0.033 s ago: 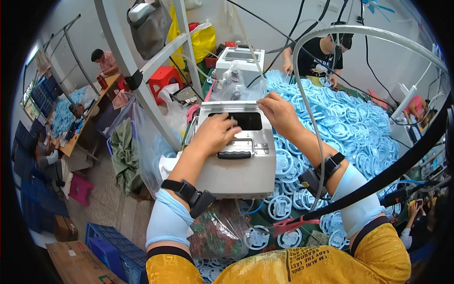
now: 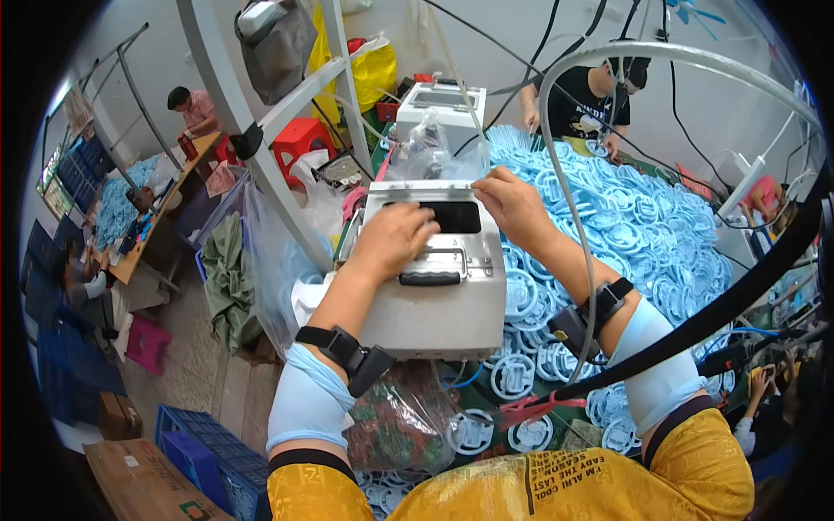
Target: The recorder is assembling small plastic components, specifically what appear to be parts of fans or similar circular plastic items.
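Note:
Before me stands a metal box machine (image 2: 432, 317) with a dark window (image 2: 456, 217) in its top and a black carrying handle (image 2: 430, 279) on its front. My left hand (image 2: 393, 240) is over the left part of that window, fingers half bent and slightly apart, somewhat blurred. I see nothing held in it. At the far right corner of the top, my right hand (image 2: 514, 207) has thumb and fingertips pinched together at the raised rim (image 2: 426, 186). What lies between those fingertips is hidden. Light blue plastic rings (image 2: 625, 217) pile up right of the machine.
A grey hose (image 2: 556, 165) arches past my right forearm, and a thick black cable (image 2: 695, 304) crosses below it. Behind the machine is another metal box (image 2: 443, 104). A metal frame post (image 2: 252, 148) rises at left. Across the pile, a co-worker in black (image 2: 578, 104) handles a ring.
The fingers of my left hand have shifted very slightly over the window. My right hand stays at the corner.

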